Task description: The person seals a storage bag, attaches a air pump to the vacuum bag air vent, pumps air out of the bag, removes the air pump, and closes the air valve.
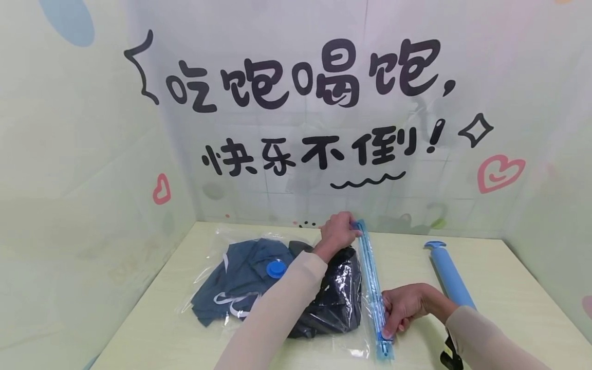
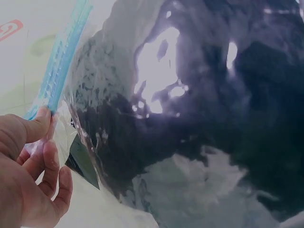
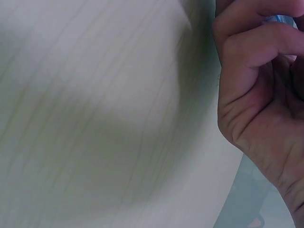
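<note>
A clear vacuum storage bag (image 1: 359, 353) lies flat on the table with a dark blue garment (image 1: 252, 262) and a shiny black garment (image 1: 341, 288) inside. Its round blue valve (image 1: 276, 269) faces up. Along the bag's right edge runs a blue zip seal (image 1: 368, 262). My left hand (image 1: 338, 230) pinches the seal's far end between thumb and fingers, which the left wrist view also shows. At the near end, my right hand (image 1: 406, 307) grips the seal with curled fingers, the thumb at a small blue slider (image 1: 386, 337). In the right wrist view the hand mostly hides the seal.
A blue hand pump (image 1: 449, 272) with a T-shaped handle lies to the right, partly behind my right forearm. A black object (image 1: 450, 355) shows beneath the right sleeve. Printed curtains (image 1: 287, 205) stand behind the pale wooden table (image 1: 490, 288) and along its sides.
</note>
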Available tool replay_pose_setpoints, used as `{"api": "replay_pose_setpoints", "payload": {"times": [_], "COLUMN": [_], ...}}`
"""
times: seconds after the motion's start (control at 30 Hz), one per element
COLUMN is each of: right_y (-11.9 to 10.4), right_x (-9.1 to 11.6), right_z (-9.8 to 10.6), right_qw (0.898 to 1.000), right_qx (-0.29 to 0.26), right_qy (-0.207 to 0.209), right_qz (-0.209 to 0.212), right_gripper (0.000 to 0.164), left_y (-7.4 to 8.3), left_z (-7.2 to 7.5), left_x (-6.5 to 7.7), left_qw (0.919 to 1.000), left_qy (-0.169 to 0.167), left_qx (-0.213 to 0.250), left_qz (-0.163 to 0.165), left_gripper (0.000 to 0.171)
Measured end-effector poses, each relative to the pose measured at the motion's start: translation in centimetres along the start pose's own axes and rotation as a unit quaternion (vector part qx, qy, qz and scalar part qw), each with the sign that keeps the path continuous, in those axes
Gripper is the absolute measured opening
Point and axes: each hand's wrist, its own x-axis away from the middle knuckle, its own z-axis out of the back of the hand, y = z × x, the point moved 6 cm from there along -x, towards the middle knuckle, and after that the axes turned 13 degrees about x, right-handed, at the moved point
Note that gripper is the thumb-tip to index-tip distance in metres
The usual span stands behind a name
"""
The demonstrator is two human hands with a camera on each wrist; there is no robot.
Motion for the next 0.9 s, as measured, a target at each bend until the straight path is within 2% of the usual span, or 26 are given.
{"api": "replay_pose_setpoints", "payload": {"times": [0.17,0.33,0.47,0.57,0.63,0.73,0.83,0.9], "right_y": [0.4,0.5,0.4,0.4,0.3,0.0,-0.3,-0.4], "right_x": [-0.2,-0.1,0.0,0.0,0.1,0.3,0.7,0.9], "right_z": [-0.4,-0.6,-0.4,0.0,0.7,2.4,4.3,5.3], "right_qw": [1.0,0.999,0.999,0.999,0.998,0.988,0.965,0.95], "right_qx": [0.005,0.009,0.012,0.011,0.015,0.021,0.035,0.036], "right_qy": [-0.004,0.015,0.024,0.034,0.064,0.148,0.254,0.305], "right_qz": [-0.023,-0.031,-0.038,-0.03,-0.009,0.029,0.053,0.056], "right_gripper": [0.016,0.005,0.012,0.019,0.023,0.024,0.026,0.027], "left_y": [-0.2,-0.4,-0.4,-0.3,-0.2,0.0,-0.2,-0.5], "left_z": [0.5,0.4,0.2,-0.1,-0.3,-0.4,-0.4,-0.3], "left_x": [0.0,-0.4,-0.2,0.1,0.3,0.6,1.0,1.4], "left_qw": [1.0,0.9997,0.9997,0.9991,0.9976,0.9938,0.9883,0.9834], "left_qy": [-0.002,-0.019,-0.023,-0.039,-0.058,-0.085,-0.115,-0.136], "left_qx": [-0.007,-0.012,-0.011,-0.01,-0.021,-0.037,-0.05,-0.06], "left_qz": [0.003,0.008,0.001,-0.015,-0.031,-0.061,-0.087,-0.104], "left_gripper": [0.023,0.024,0.023,0.027,0.032,0.04,0.044,0.046]}}
